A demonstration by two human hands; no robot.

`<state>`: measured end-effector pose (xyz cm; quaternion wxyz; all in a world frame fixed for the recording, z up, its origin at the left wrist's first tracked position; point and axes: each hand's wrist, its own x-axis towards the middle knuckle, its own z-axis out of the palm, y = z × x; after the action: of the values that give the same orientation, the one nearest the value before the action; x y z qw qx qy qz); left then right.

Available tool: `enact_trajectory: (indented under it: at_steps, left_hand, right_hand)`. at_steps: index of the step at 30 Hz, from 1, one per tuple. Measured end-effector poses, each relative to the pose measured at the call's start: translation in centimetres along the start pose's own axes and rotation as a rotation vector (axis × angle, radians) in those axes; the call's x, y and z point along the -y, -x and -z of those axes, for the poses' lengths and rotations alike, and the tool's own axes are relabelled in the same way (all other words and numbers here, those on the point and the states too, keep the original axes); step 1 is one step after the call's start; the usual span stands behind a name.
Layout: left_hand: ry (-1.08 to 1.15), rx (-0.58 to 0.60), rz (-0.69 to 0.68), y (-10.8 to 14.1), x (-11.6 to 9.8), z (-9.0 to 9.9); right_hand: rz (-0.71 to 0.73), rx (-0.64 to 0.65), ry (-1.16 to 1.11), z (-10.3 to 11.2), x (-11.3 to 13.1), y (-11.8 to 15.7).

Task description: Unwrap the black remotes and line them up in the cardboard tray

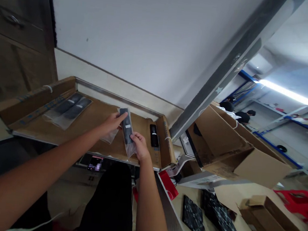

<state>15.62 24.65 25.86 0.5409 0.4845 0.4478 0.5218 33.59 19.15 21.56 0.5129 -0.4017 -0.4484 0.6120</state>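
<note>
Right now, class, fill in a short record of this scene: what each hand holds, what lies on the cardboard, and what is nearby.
left hand: left hand pinches the top of the bagged remote
right hand: right hand holds the bag's lower end
on the cardboard tray: tray carries two bagged remotes at the left, one bare remote at the right
nearby: open carton; dark patterned sheets on the side table
background: people by blue shelving
</note>
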Motion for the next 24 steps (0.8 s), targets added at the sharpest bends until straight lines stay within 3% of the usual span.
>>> enact_trajectory:
  at_steps: [7,14,20,24]
  left_hand:
    - [-0.075,-0.099,-0.105,-1.0,-1.9,0.8]
    - [-0.344,-0.157,-0.262,-0.5,-2.9,1.1]
    - [-0.589,-0.193,-0.412,-0.2,-3.7,0.3]
    - [-0.581,-0.249,-0.53,0.5,-4.8,-0.7]
  right_hand:
    - [0.092,-0.039,0.058,0.2,-0.5,-0.4]
    - [0.085,-0.023,0.05,-0.1,-0.5,-0.3]
    - [0.151,-0.018,0.328,-0.9,-0.2,0.1]
    - [0.223,-0.063,0.456,-0.8,-0.5,-0.1]
